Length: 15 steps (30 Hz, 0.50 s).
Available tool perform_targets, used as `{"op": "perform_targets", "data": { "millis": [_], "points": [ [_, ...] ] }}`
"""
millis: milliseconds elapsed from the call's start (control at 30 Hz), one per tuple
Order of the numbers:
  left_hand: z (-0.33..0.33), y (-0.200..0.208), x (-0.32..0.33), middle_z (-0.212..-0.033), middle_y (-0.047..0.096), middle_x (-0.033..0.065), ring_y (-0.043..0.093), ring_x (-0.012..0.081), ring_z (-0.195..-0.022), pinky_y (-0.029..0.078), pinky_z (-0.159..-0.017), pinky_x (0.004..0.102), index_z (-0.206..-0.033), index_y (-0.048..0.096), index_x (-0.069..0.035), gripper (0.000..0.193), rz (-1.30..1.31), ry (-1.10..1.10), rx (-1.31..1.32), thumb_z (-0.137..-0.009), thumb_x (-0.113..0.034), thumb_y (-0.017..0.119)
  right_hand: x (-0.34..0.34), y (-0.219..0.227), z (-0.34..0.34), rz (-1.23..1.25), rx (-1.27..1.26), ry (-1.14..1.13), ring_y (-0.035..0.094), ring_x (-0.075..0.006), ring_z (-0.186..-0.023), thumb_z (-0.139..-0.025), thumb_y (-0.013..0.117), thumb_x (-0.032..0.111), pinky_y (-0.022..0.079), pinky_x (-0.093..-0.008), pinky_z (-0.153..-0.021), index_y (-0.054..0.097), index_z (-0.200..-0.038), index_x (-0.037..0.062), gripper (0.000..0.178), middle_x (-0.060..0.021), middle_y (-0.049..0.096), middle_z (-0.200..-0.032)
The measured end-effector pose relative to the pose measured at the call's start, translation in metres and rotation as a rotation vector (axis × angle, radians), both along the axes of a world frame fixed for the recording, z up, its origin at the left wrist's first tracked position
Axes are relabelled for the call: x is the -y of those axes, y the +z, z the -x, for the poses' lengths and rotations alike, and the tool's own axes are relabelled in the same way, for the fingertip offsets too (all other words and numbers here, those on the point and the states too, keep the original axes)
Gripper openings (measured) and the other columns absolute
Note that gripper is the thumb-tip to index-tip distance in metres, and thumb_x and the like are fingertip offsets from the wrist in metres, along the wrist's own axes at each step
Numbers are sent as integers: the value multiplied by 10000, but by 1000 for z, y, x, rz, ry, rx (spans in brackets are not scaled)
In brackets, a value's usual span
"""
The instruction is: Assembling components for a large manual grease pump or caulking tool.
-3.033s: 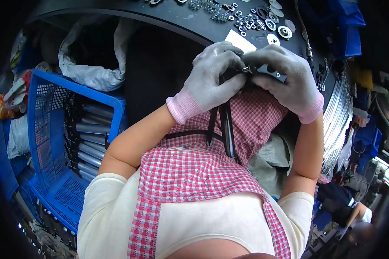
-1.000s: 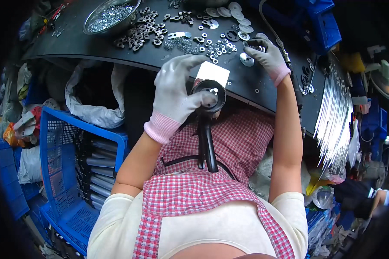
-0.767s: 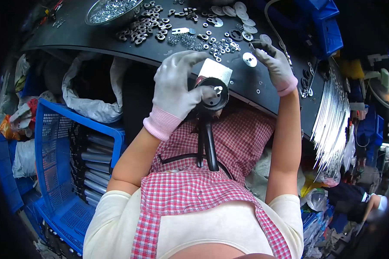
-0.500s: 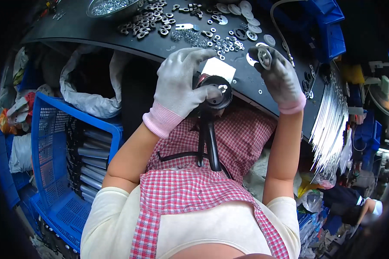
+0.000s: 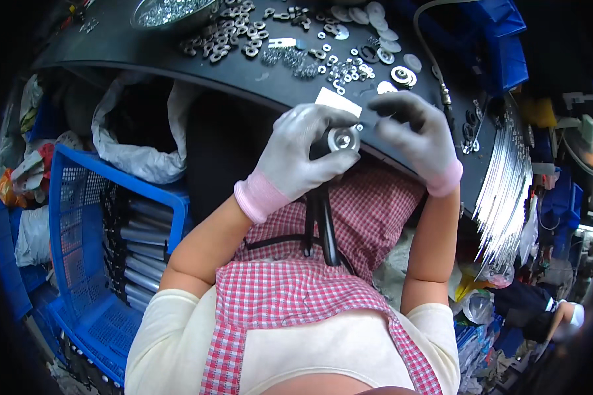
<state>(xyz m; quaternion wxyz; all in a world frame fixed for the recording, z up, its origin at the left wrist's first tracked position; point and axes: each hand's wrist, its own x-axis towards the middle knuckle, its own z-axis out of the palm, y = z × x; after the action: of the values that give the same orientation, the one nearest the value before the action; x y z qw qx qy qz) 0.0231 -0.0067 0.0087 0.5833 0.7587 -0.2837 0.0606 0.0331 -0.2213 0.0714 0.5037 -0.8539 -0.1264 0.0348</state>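
Observation:
My left hand [image 5: 300, 151], in a grey-white glove with a pink cuff, curls its thumb and fingers around a black round housing, mostly hidden now. On top of it sits a round silver metal disc [image 5: 344, 139] with a raised centre. Black tubes [image 5: 325, 227] stretch from below the housing toward my apron. Off to the right, my right hand [image 5: 415, 135], gloved the same way, is raised by the table edge with its fingers apart. It appears to hold nothing, though the fingers are smeared by motion. A white card [image 5: 338, 101] lies just beyond my left hand.
The dark table [image 5: 145, 56] carries metal lever pieces [image 5: 227, 33], springs [image 5: 290, 58], small rings [image 5: 350, 71], pale discs [image 5: 379, 20] and a stacked disc part [image 5: 403, 76]. Thin metal rods [image 5: 504, 191] lie at right. A blue basket [image 5: 69, 217] of tubes stands at left.
The silver disc has gone from my right hand onto the black housing in my left. My right hand has let go and opened. My left hand has come slightly nearer and to the right.

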Motion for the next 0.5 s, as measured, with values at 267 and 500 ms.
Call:
{"op": "perform_targets", "data": {
  "millis": [267,500],
  "points": [
    [2,-26,17,-970,623,83,591,221,-908,457,-820,341,-997,569,-53,375,102,50,123,-675,-152,734,62,-56,-136,855,245,-592,585,-281,-1085,-807,644,380,434,-399,-951,712,-1060,159,343,-89,657,-1112],
    [5,-12,17,-958,634,77,598,234,-943,439,-882,349,-1087,589,-60,469,106,94,163,-660,-148,763,54,-38,-157,1162,190,-360,574,-273,-1105,-781,676,461,452,-382,-940,714,-1075,155,426,-78,643,-1137]
  ]
}}
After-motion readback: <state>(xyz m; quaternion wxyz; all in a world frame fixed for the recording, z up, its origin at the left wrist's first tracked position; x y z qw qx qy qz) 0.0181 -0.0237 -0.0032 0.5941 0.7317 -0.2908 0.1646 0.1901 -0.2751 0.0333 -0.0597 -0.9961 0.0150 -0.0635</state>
